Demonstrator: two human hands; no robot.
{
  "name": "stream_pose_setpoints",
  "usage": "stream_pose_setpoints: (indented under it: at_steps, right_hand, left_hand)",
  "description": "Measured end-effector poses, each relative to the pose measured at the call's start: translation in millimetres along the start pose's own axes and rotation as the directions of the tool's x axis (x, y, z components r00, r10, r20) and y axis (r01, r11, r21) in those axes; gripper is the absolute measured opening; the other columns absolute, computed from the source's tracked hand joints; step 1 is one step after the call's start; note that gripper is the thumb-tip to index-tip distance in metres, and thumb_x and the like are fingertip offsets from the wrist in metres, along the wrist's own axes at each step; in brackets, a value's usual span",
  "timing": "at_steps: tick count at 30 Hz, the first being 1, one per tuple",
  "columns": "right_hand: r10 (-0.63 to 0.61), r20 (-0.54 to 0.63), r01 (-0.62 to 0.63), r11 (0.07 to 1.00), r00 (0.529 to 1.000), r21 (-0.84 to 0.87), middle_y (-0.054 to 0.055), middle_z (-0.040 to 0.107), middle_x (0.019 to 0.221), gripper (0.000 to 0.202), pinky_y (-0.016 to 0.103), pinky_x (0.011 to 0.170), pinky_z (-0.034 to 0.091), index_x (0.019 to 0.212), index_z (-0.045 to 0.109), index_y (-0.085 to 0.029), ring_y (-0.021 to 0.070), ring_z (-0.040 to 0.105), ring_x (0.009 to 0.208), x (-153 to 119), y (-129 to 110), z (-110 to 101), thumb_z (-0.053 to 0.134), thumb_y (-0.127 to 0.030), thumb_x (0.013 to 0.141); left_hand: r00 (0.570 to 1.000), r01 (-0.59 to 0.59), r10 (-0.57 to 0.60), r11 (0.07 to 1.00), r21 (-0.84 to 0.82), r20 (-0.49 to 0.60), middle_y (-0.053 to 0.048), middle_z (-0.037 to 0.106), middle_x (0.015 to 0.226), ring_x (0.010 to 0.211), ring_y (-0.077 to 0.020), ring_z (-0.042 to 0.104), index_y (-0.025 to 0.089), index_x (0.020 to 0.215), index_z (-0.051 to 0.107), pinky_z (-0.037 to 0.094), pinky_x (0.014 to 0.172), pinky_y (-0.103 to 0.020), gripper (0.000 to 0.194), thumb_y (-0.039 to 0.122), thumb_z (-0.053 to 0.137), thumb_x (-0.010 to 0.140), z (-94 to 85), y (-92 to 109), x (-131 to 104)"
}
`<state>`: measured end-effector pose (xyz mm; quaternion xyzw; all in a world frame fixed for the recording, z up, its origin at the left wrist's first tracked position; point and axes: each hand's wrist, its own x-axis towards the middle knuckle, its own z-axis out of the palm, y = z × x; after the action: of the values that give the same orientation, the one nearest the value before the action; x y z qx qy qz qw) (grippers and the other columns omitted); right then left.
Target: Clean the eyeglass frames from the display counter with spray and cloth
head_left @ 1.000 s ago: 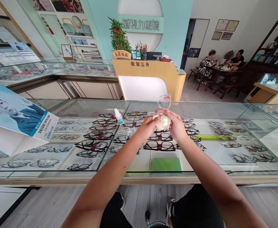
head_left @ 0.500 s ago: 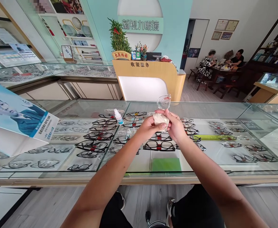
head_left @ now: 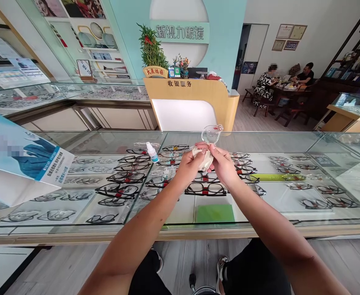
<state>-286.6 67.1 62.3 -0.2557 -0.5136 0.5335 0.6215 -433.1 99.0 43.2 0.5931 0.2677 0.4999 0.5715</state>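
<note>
Both hands meet above the glass surface point(head_left: 259, 141) of a long display case. The left hand point(head_left: 188, 165) and the right hand point(head_left: 222, 164) each have their grip closed on a pair of clear-framed glasses point(head_left: 211, 134) and on a soft, cream-coloured cloth point(head_left: 203, 157) that is bunched between the fingers. One rounded, transparent lens stands up above the fingertips, thin-rimmed and glossy; the other lens is wrapped in the crumpled cloth and cannot be seen. The glasses are held in the air, just over the far half of the surface, not touching it.

On the surface to the left of the hands stands a small white spray bottle point(head_left: 152, 152) with a blue label, upright and well apart from the cloth. Under the glass lie rows of dark and clear frames point(head_left: 204, 189) on pale trays, and a flat green rectangular pad point(head_left: 215, 213) lies near the front edge. A slanted printed sign point(head_left: 20, 164) rests at the far left.
</note>
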Motion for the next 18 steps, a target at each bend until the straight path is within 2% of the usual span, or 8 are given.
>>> stream_pose_setpoints:
  at_steps: [2, 5, 8, 11, 15, 18]
  right_hand:
    - [0.019, -0.014, -0.019, 0.999, 1.0, 0.029, -0.002, 0.06, 0.069, 0.058, 0.028, 0.044, 0.034, 0.106, 0.097, -0.024, 0.0107, 0.036, 0.054, 0.4, -2.8, -0.6, 0.09, -0.079, 0.089]
    - [0.068, -0.055, -0.064, 0.996, 0.996, 0.062, 0.0, 0.065, 0.071, 0.059, 0.026, 0.042, 0.026, 0.101, 0.097, -0.022, 0.0086, 0.031, 0.052, 1.3, -6.5, -2.6, 0.092, -0.079, 0.085]
    - [0.118, -0.091, -0.111, 0.991, 0.989, 0.077, 0.004, 0.073, 0.078, 0.06, 0.026, 0.044, 0.028, 0.097, 0.096, -0.022, 0.0112, 0.041, 0.056, 2.9, -8.0, -5.7, 0.094, -0.08, 0.082]
    - [0.127, -0.104, -0.121, 0.99, 0.986, 0.067, 0.007, 0.075, 0.08, 0.061, 0.028, 0.046, 0.027, 0.097, 0.095, -0.022, 0.014, 0.046, 0.06, 4.5, -7.6, -8.0, 0.094, -0.081, 0.082]
    - [0.125, -0.081, -0.12, 0.991, 0.989, 0.064, 0.004, 0.07, 0.077, 0.064, 0.029, 0.046, 0.02, 0.101, 0.094, -0.02, 0.0119, 0.035, 0.058, 4.2, -5.6, -6.5, 0.093, -0.081, 0.082]
    - [0.115, -0.057, -0.11, 0.99, 0.992, 0.094, 0.001, 0.064, 0.074, 0.066, 0.029, 0.048, 0.022, 0.105, 0.094, -0.022, 0.0108, 0.03, 0.059, 2.3, -3.6, -2.3, 0.094, -0.084, 0.081]
  left_hand:
    - [0.996, 0.056, -0.053, 0.998, -0.041, 0.069, -0.007, 0.083, 0.076, 0.065, -0.0258, 0.081, 0.017, 0.103, 0.083, 0.068, 0.066, -0.038, 0.072, 0.088, 0.088, 0.088, -5.7, -0.5, 1.9]
    - [0.984, 0.097, -0.075, 0.987, -0.132, 0.161, -0.012, 0.09, 0.098, 0.09, -0.0327, 0.089, 0.016, 0.111, 0.086, 0.074, 0.086, -0.046, 0.067, 0.078, 0.097, 0.086, -13.5, 2.0, 3.2]
    - [0.966, 0.096, -0.053, 0.982, -0.161, 0.252, -0.014, 0.091, 0.115, 0.109, -0.0347, 0.089, 0.017, 0.118, 0.088, 0.072, 0.099, -0.046, 0.058, 0.066, 0.1, 0.089, -17.6, 7.4, 1.8]
    - [0.937, 0.088, -0.043, 0.989, -0.117, 0.346, -0.015, 0.091, 0.117, 0.107, -0.0337, 0.09, 0.018, 0.125, 0.088, 0.072, 0.104, -0.047, 0.054, 0.06, 0.098, 0.094, -17.4, 12.4, -0.4]
    - [0.949, 0.03, -0.014, 0.999, -0.046, 0.314, -0.014, 0.091, 0.111, 0.104, -0.0332, 0.09, 0.017, 0.126, 0.086, 0.074, 0.102, -0.047, 0.054, 0.055, 0.102, 0.091, -10.7, 13.5, -1.3]
    - [0.981, -0.019, 0.019, 1.0, -0.002, 0.193, -0.01, 0.089, 0.098, 0.092, -0.0282, 0.088, 0.015, 0.111, 0.084, 0.074, 0.085, -0.038, 0.057, 0.06, 0.106, 0.084, -2.5, 10.7, -0.9]
